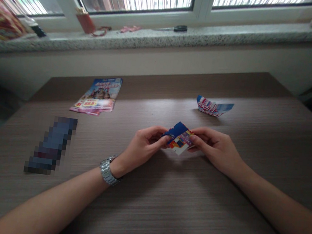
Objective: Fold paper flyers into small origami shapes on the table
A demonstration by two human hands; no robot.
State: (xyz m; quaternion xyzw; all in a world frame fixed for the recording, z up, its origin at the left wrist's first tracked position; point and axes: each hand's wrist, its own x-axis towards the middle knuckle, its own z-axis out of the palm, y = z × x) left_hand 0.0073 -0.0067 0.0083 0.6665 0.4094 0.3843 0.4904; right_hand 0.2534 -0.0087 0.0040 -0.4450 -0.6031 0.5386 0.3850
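Between my two hands is a small folded piece of printed paper (181, 138), blue on its upper side with red, yellow and white print below. My left hand (150, 143) pinches its left corner between thumb and fingers. On the opposite corner, my right hand (213, 144) grips it the same way. The paper is held just over the table, tilted like a diamond. Beyond my right hand stands a folded paper boat (214, 108) in blue, white and red print. A metal watch (109, 170) is on my left wrist.
A stack of colourful flyers (99, 93) lies at the table's back left. Nearer on the left rests a dark, pixelated flat object (53, 143). Behind the wooden table (137, 207) runs a stone windowsill (143, 41) with a red box (85, 22) and a black-handled item (180, 28).
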